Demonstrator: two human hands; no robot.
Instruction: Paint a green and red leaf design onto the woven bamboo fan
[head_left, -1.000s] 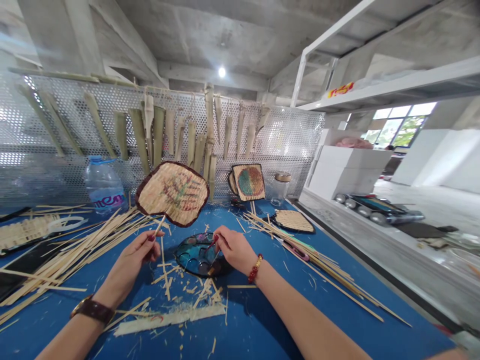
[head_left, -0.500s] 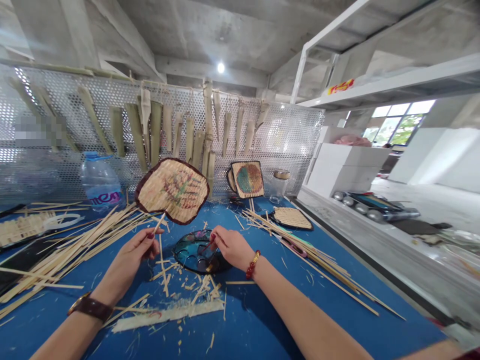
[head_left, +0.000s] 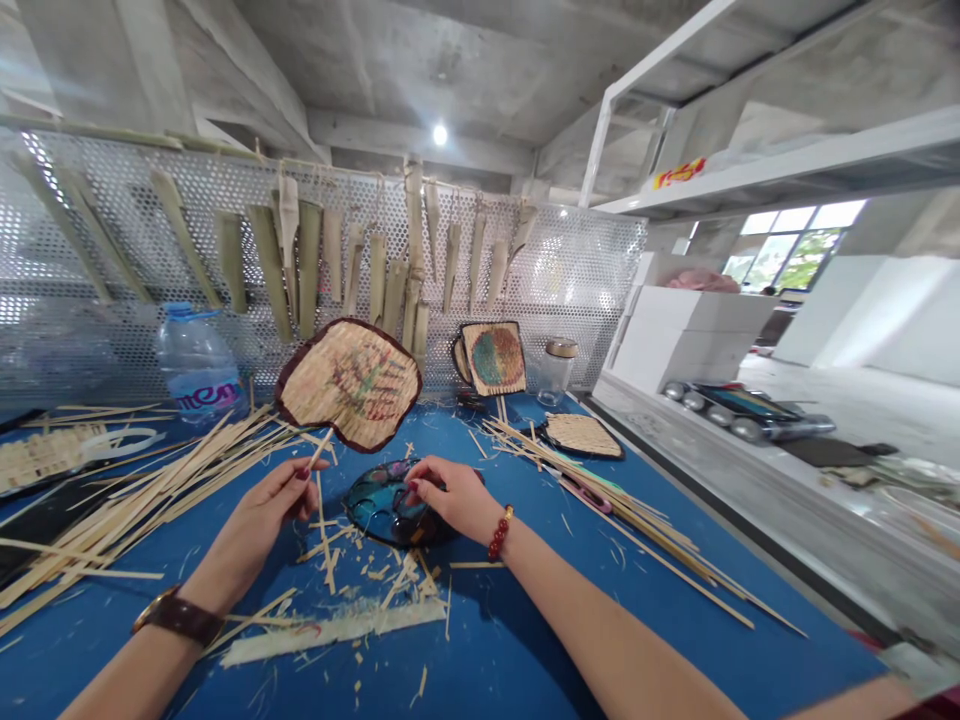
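My left hand (head_left: 285,490) pinches the pale stick handle of a woven fan (head_left: 349,385), holding it raised above the table. The fan is straw-coloured with a dark brown border and a painted pattern in red and green. My right hand (head_left: 450,495) is over a dark, glossy paint palette (head_left: 367,510) with round wells. Its thumb and fingertips are closed together low over the wells. Between them a thin dark stick, like a small brush, barely shows; its tip cannot be made out. The hand covers the palette's right part.
Bamboo strips lie in bundles left (head_left: 165,490) and right (head_left: 637,510), with shavings (head_left: 397,575) in front. A water bottle (head_left: 201,365), a glass jar (head_left: 556,372), a square painted fan (head_left: 495,358) and a plain woven piece (head_left: 583,435) stand or lie behind. A perforated metal panel (head_left: 592,270) closes the back.
My right hand has shifted slightly left over the palette, and its fingers have turned, so the thin stick shows less. The fan in my left hand has hardly moved.
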